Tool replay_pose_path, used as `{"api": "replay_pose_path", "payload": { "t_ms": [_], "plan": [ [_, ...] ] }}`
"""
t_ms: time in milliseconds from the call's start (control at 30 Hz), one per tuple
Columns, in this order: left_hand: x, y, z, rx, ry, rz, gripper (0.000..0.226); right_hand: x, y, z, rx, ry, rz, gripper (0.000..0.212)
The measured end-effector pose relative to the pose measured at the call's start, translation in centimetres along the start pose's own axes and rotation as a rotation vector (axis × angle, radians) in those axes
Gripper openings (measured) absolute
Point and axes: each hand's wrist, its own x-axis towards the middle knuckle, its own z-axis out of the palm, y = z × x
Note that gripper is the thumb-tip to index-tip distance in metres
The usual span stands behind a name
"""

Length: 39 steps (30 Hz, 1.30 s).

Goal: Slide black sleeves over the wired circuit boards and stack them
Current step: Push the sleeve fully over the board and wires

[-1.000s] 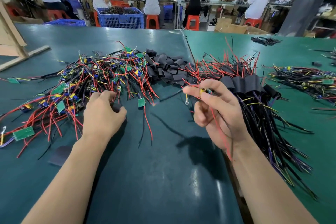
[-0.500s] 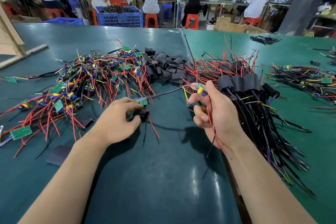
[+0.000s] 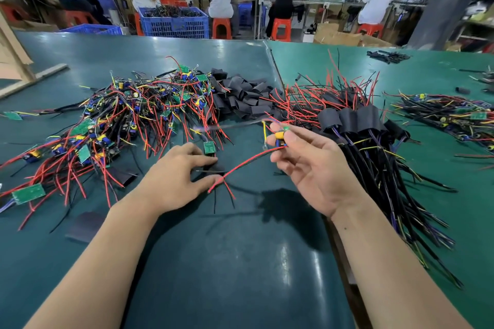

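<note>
My right hand [image 3: 307, 165] pinches a small wired circuit board [image 3: 280, 135] between thumb and fingertips, its red wire [image 3: 248, 161] trailing down to the left. My left hand [image 3: 176, 179] rests on the table and holds a flat black sleeve [image 3: 213, 167] between thumb and fingers, just below a loose green board [image 3: 209, 147]. A tangled heap of bare wired boards [image 3: 120, 120] lies at the left. Loose black sleeves [image 3: 240, 93] are piled behind my hands. Sleeved boards [image 3: 352, 117] lie stacked at the right with their wires fanned toward me.
Two more flat black sleeves [image 3: 83, 226] lie near my left forearm. Another pile of wired boards [image 3: 449, 115] sits at the far right on the green table [image 3: 401, 72]. A seam [image 3: 272, 61] divides the two tabletops. People work at benches behind blue crates [image 3: 173, 23].
My left hand slid right from the heap with a black sleeve. My right hand turned and lifted its board, and the red wire now swings toward my left hand.
</note>
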Motion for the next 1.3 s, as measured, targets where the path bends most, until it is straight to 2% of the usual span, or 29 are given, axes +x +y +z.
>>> {"api": "replay_pose_path", "payload": {
  "t_ms": [67,133,233,367,433,600,767,900,1033,1200,1300],
  "plan": [
    [0.1,0.1,-0.2,-0.002,0.013,-0.001,0.053,0.0,-0.1,-0.2,0.01,0.004,-0.022,0.024],
    [0.2,0.3,-0.1,-0.063,0.046,0.009,0.035,0.0,-0.1,-0.1,-0.018,0.022,-0.037,0.014],
    [0.2,0.7,0.2,-0.16,0.041,0.016,0.021,0.2,0.5,0.1,-0.103,0.048,-0.076,0.025],
    [-0.3,0.9,-0.1,-0.253,0.026,-0.005,0.027,0.3,0.9,0.2,-0.167,0.081,-0.151,0.027],
    [-0.4,0.9,-0.3,-0.281,0.02,0.012,0.022,0.4,0.9,0.0,-0.175,0.126,-0.182,0.027],
    [-0.3,1.2,-0.4,-0.252,-0.017,0.048,0.027,0.5,1.3,0.2,-0.323,0.156,-0.249,0.019],
    [-0.3,1.4,-0.2,-0.281,-0.057,0.033,0.034,0.4,1.5,-0.1,-0.471,0.155,-0.318,0.023],
    [-0.3,1.3,-0.4,-0.228,-0.049,0.04,0.025,0.5,1.6,-0.2,-0.484,0.193,-0.307,0.014],
    [-0.3,1.2,-0.3,-0.156,-0.047,0.06,0.041,0.6,1.6,-0.4,-0.438,0.218,-0.303,0.019],
    [-0.2,1.4,-0.2,-0.142,-0.008,0.09,0.028,0.7,1.8,-0.4,-0.453,0.21,-0.314,0.017],
    [-0.1,1.3,-0.2,-0.182,0.081,0.116,0.022,0.8,1.7,-0.3,-0.456,0.229,-0.34,0.02]
  ]
}}
